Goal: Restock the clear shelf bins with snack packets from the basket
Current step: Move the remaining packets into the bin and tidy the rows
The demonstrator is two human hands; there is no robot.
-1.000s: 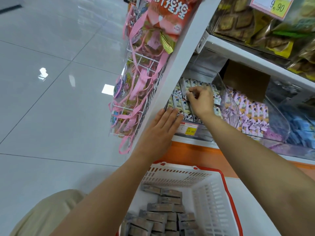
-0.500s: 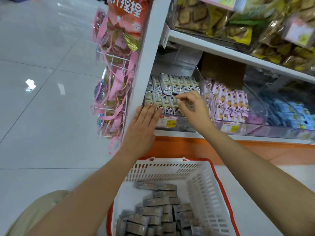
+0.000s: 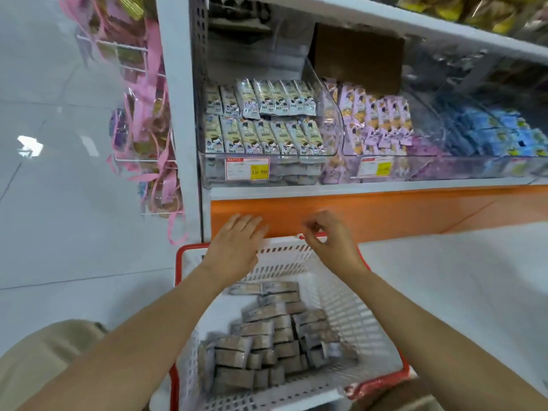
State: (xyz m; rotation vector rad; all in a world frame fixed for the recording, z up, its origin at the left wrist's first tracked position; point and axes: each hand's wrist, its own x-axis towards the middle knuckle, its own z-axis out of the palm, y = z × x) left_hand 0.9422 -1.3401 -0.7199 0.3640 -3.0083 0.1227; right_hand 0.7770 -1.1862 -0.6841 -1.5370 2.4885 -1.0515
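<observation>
A white basket with a red rim (image 3: 350,310) stands on the floor below the shelf, holding several grey-brown snack packets (image 3: 267,339). On the shelf, the leftmost clear bin (image 3: 332,114) holds two rows of white-and-green snack packets (image 3: 267,120). My left hand (image 3: 237,247) hovers over the basket's far rim, fingers straight, holding nothing. My right hand (image 3: 329,238) is beside it over the rim, fingers loosely curled with thumb near fingertips; nothing shows in it.
A second clear bin with purple packets (image 3: 376,123) and a third with blue packets (image 3: 492,134) sit to the right. Pink-ribboned bags (image 3: 148,114) hang on a wire rack at the shelf's left end. An orange kick panel (image 3: 385,209) runs below. My knee (image 3: 44,357) is at lower left.
Both hands have come down from the leftmost bin to just above the basket's far rim. The view has tilted down, showing more of the basket.
</observation>
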